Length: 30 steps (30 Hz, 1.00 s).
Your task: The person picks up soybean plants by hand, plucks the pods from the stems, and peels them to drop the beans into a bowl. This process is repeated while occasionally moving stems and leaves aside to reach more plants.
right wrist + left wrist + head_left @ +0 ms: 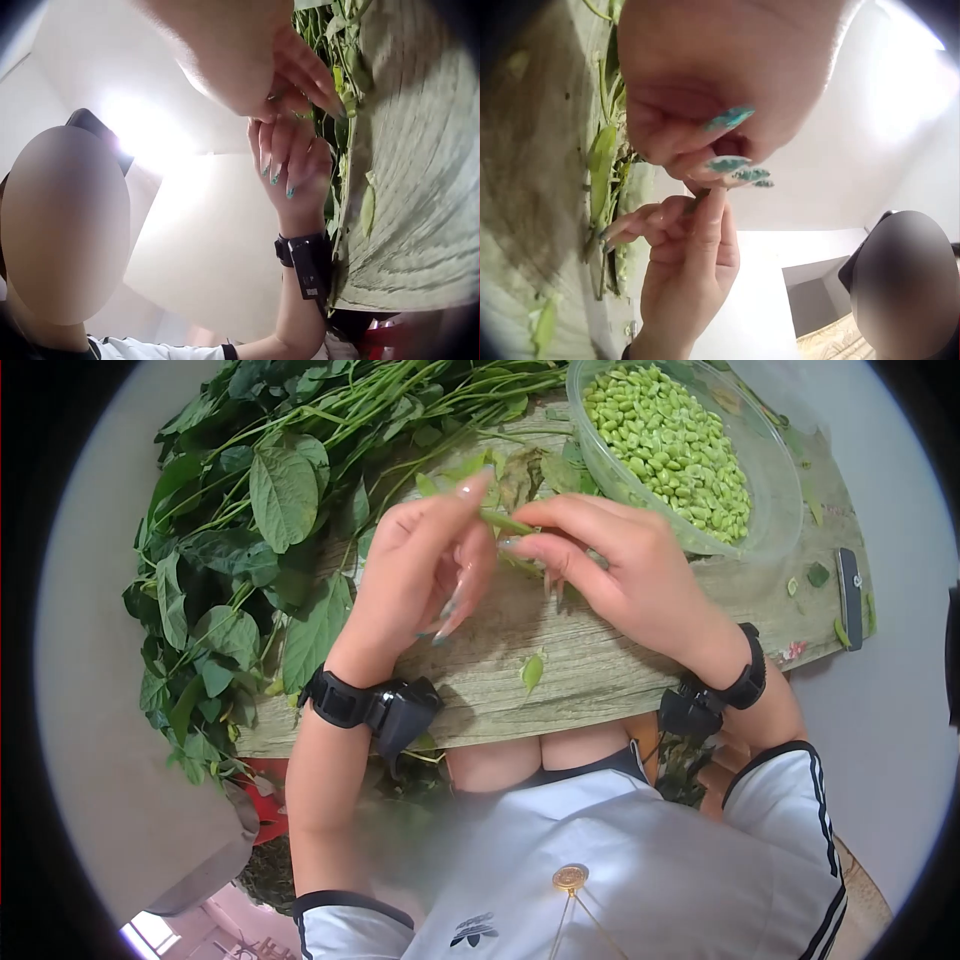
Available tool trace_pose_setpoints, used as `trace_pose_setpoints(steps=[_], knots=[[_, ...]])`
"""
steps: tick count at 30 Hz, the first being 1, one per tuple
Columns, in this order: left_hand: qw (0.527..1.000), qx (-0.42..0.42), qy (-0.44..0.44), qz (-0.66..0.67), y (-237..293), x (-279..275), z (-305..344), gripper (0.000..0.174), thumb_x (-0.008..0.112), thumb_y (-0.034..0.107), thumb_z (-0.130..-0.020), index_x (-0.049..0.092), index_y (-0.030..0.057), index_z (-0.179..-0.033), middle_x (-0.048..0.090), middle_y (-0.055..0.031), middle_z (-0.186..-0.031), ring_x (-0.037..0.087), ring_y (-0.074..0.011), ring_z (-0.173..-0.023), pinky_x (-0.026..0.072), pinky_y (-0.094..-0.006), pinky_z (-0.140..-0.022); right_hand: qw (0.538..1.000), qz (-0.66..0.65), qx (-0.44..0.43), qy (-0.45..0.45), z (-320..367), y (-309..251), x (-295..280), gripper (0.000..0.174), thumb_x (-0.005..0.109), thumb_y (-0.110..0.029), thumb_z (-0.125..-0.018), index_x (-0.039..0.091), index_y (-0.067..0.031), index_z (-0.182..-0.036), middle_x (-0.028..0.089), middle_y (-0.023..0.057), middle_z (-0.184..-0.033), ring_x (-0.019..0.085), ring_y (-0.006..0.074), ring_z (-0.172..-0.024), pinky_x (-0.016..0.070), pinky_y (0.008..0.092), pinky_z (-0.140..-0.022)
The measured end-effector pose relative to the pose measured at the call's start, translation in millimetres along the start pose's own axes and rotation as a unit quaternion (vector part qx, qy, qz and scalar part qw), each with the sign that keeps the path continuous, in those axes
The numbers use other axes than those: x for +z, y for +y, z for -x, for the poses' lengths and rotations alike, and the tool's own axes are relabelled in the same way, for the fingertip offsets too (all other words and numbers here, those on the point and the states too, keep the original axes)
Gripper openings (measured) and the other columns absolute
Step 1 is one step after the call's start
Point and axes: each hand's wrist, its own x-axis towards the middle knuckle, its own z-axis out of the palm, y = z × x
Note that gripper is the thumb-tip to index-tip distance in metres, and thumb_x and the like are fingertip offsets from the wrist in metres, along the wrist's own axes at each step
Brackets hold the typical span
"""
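In the head view a green pod (508, 522) lies between the two hands above the table. The right hand (625, 565) pinches its right end between thumb and index finger. The left hand (425, 565) is at its other end, thumb raised and the other fingers curled; in the left wrist view the left hand (705, 97) hides most of the pod, and the right hand (694, 262) meets it from below. The right wrist view shows the left hand (296, 172) touching or nearly touching the right hand (247, 60).
Leafy stems (285, 490) cover the table's left and back. A clear bowl (785, 490) of shelled green beans (670, 450) stands at the back right. One pod (532, 672) lies near the front edge of the wooden table (600, 680); a dark phone-like object (850, 598) lies at the right.
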Motion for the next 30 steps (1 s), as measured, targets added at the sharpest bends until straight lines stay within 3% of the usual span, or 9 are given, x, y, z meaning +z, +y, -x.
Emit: trace_pose_setpoints(steps=[1,4,8,10,12,15,19,24,30], knots=[[0.992,-0.043,-0.011,0.116,1.2,0.4,-0.7,0.053,0.041,0.037,-0.102,0.046,0.0049,-0.06,0.043,-0.002,-0.048,0.039,-0.0094,-0.037,0.0294,-0.0228,-0.032,1.0,0.005,-0.016,0.014,-0.3,0.9,-0.6,0.016,0.066,-0.009,-0.089,0.065,0.0006,-0.101,0.066,0.0081,-0.084,0.065,0.0149,-0.069,0.0496,0.0261,-0.058],[0.972,-0.085,-0.11,0.19,3.3,2.7,-0.7,0.052,0.034,0.04,-0.101,0.037,0.0077,-0.061,0.04,-0.0032,-0.053,0.04,-0.0126,-0.037,0.0303,-0.0233,-0.03,0.998,0.041,-0.032,0.038,0.1,2.0,-1.9,0.014,0.067,-0.007,-0.087,0.067,-0.0005,-0.1,0.063,0.0084,-0.08,0.061,0.0159,-0.065,0.0461,0.0272,-0.054],[0.976,-0.136,-0.118,0.125,6.5,11.4,2.9,0.049,0.031,0.043,-0.1,0.033,0.0102,-0.063,0.04,-0.0027,-0.057,0.04,-0.0127,-0.038,0.0301,-0.0227,-0.03,0.989,0.103,-0.087,0.06,-2.2,5.8,-1.2,0.018,0.07,-0.007,-0.084,0.068,-0.0022,-0.101,0.059,0.0083,-0.077,0.057,0.0181,-0.06,0.0439,0.0289,-0.053],[0.976,-0.138,-0.067,0.156,-2.9,11.5,3.0,0.044,0.032,0.041,-0.099,0.033,0.0094,-0.067,0.037,-0.0056,-0.055,0.029,-0.0168,-0.029,0.0271,-0.0252,-0.023,0.986,0.138,-0.085,0.038,0.0,3.7,-3.5,0.017,0.068,-0.01,-0.083,0.066,-0.0054,-0.099,0.056,0.0097,-0.078,0.059,0.0266,-0.066,0.0479,0.0353,-0.058],[0.98,-0.136,-0.046,0.136,-4.7,11.9,4.0,0.044,0.032,0.042,-0.098,0.03,0.0108,-0.066,0.038,-0.0062,-0.056,0.031,-0.0184,-0.028,0.0272,-0.0257,-0.023,0.985,0.14,-0.094,0.038,0.7,7.2,-1.3,0.019,0.068,-0.009,-0.082,0.066,-0.0054,-0.1,0.055,0.0094,-0.078,0.059,0.0263,-0.067,0.0482,0.0354,-0.058],[0.973,-0.123,-0.103,0.164,-6.1,3.8,1.3,0.041,0.031,0.039,-0.096,0.032,0.0104,-0.067,0.036,-0.0041,-0.057,0.035,-0.0188,-0.028,0.0276,-0.0264,-0.026,0.984,0.141,-0.1,0.04,1.8,7.2,-1.0,0.021,0.067,-0.007,-0.081,0.065,-0.0052,-0.102,0.055,0.0091,-0.079,0.06,0.0263,-0.069,0.0489,0.0357,-0.059],[0.986,-0.091,-0.071,0.122,-6.8,5.8,3.7,0.038,0.029,0.037,-0.096,0.035,0.0088,-0.071,0.034,-0.0029,-0.057,0.035,-0.0189,-0.028,0.0291,-0.0255,-0.028,0.983,0.133,-0.116,0.054,0.9,14.4,1.8,0.025,0.072,-0.006,-0.08,0.068,-0.0044,-0.105,0.057,0.0086,-0.077,0.057,0.0224,-0.063,0.0458,0.0316,-0.055],[0.988,-0.105,-0.083,0.082,-4.4,2.3,5.2,0.042,0.024,0.032,-0.096,0.05,-0.0011,-0.093,0.031,0.0,-0.055,0.033,-0.0177,-0.03,0.0293,-0.0254,-0.031,0.985,0.122,-0.114,0.031,0.6,15.4,2.4,0.023,0.071,-0.006,-0.081,0.067,-0.0036,-0.104,0.057,0.0093,-0.078,0.058,0.0243,-0.065,0.0466,0.0324,-0.056],[0.987,-0.125,-0.053,0.087,-3.5,6.4,4.7,0.04,0.023,0.028,-0.097,0.05,-0.0016,-0.092,0.032,-0.0007,-0.054,0.032,-0.0165,-0.033,0.0296,-0.0245,-0.034,0.981,0.158,-0.11,0.012,1.0,13.8,2.5,0.018,0.07,-0.006,-0.082,0.065,-0.0026,-0.1,0.058,0.0101,-0.08,0.06,0.0259,-0.067,0.047,0.0336,-0.057]])
